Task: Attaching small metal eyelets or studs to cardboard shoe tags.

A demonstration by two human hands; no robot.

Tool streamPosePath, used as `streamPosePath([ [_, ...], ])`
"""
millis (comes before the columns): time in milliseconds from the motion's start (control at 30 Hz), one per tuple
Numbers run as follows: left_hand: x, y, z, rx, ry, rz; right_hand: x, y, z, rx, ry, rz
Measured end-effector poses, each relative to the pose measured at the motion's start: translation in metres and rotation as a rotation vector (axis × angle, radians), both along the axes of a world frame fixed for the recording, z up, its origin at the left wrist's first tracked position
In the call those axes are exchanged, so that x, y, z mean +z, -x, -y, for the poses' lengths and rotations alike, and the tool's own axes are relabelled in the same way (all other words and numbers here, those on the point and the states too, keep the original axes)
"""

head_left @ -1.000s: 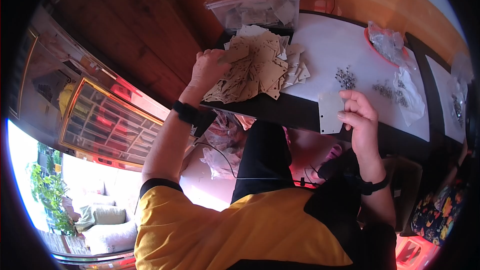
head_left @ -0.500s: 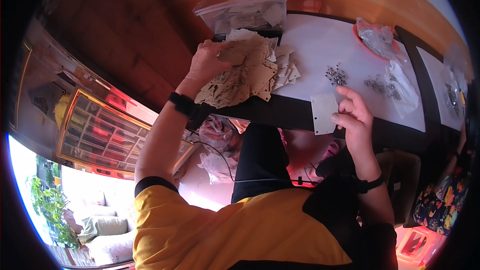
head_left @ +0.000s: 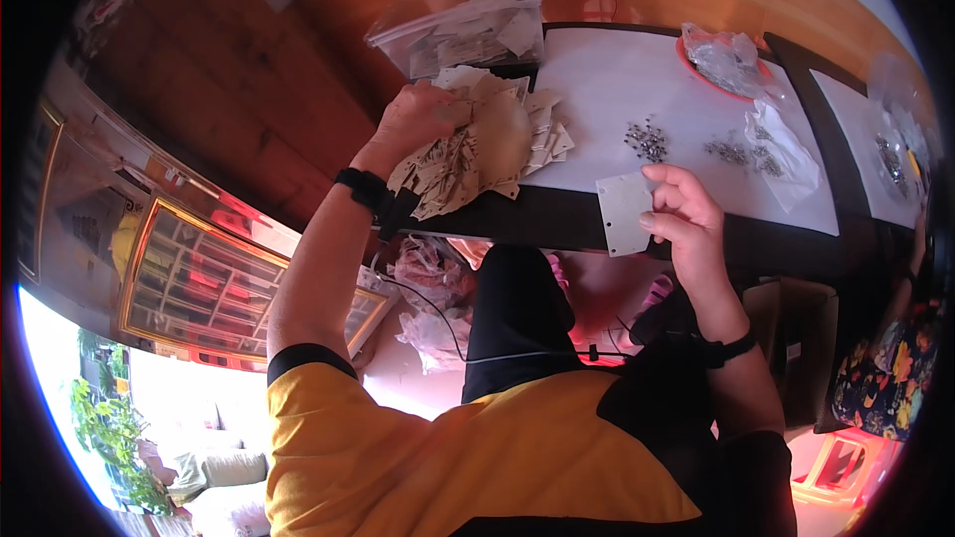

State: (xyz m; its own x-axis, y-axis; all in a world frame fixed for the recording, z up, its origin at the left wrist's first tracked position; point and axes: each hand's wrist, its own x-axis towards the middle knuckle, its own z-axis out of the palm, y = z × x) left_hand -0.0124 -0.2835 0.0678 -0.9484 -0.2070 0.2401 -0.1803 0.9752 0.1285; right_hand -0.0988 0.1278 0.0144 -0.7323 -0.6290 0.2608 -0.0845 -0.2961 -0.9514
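In my right hand, pinched between thumb and fingers, is a thin pale-grey plate with small holes near its edges. It is held up in front of the table's near edge. My left hand rests at the left side of a heap of similar flat plates. Its fingers are curled in against the heap, and the fingertips are partly hidden, so what they grip cannot be made out.
Behind the heap stands a clear plastic box holding more plates. Small metal parts lie in piles on the white tabletop. An orange bowl with a plastic bag stands far right, near a white bag. Another person's arm shows at right.
My left hand's spread fingers have curled in on the heap. The right hand still holds its plate, much as before. The whole view has shifted slightly.
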Motion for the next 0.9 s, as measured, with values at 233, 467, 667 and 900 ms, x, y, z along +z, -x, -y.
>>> streamPosePath([
  [233,0.009,-0.011,-0.011,-0.063,0.237,-0.325,0.0,0.001,0.003,0.018,0.018,-0.016],
  [467,0.038,-0.034,-0.112,-0.158,-1.26,-0.077,0.001,0.0,0.002,-0.029,-0.01,0.018],
  [667,0.007,-0.045,-0.205,-0.149,-1.83,0.555,0.02,-0.005,0.006,-0.009,0.016,-0.165],
  [900,-0.005,-0.027,-0.216,-0.164,-1.895,0.584,0.041,-0.009,-0.004,0.191,0.02,-0.184],
])
